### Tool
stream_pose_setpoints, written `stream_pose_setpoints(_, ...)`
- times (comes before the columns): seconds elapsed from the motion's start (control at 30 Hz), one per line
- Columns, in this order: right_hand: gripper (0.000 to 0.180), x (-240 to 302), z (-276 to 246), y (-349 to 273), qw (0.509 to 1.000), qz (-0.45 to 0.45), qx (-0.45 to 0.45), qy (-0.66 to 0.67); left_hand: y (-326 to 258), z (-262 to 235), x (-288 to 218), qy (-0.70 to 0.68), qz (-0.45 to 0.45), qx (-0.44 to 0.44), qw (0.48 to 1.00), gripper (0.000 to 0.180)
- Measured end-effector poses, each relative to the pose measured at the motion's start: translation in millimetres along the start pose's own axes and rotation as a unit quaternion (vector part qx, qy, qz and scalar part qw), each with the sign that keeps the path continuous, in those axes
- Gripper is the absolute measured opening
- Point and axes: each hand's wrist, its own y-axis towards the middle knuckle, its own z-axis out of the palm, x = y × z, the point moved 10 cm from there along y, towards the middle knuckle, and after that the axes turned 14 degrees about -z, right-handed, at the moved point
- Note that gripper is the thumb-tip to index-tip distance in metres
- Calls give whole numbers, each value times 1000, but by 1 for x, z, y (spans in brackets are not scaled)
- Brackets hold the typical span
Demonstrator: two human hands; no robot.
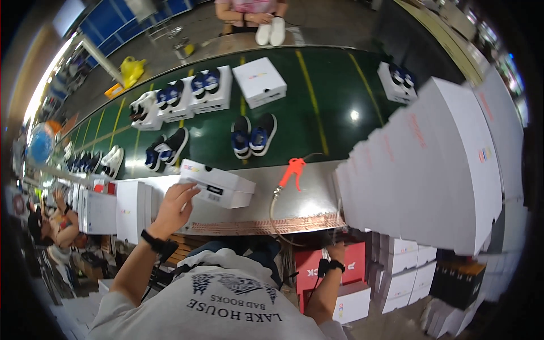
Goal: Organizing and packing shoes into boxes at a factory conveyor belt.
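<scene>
At the near edge of the bench, my left hand has its fingers bent against the left end of a white shoebox, which lies aslant with a label on its near side. My right hand is low at the bench's front edge, above a red box; its fingers are small and blurred, and what they touch is unclear. An orange air blow gun on a hose lies right of the shoebox. Beyond the shoebox, a pair of dark blue sneakers stands on the green belt.
Tall stacked white boxes lean along the right. Farther back, sneakers sit on shoeboxes beside a closed white shoebox. Another person's hands are near white shoes across the belt. More white boxes stand left.
</scene>
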Motion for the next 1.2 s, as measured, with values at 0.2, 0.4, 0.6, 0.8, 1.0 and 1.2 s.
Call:
stream_pose_setpoints(0.2, 33, 232, -55, -55, 932, -218, 241, 162, 23, -5, 59, 53, -112, -154, 980, 74)
stream_pose_setpoints(0.4, 82, 454, -73, -83, 828, -330, 176, 417, 22, 70, 163, -234, -314, 119, 912, 86)
stream_pose_setpoints(0.6, 70, 488, -18, -86, 819, -377, 165, 400, -15, 60, 184, -505, -367, 220, 750, 71)
stream_pose_setpoints(0.8, 45, 512, 34, -124, 796, -468, 275, 269, -92, 112, 255, -495, -551, 264, 617, 68)
stream_pose_setpoints(1.0, 28, 566, -3, 8, 845, -526, 7, 91, -93, 84, 283, -544, -519, 186, 633, 73)
stream_pose_setpoints(1.2, 73, 519, 65, 124, 890, -409, 123, -158, -68, 16, 345, -617, -452, 77, 640, 68)
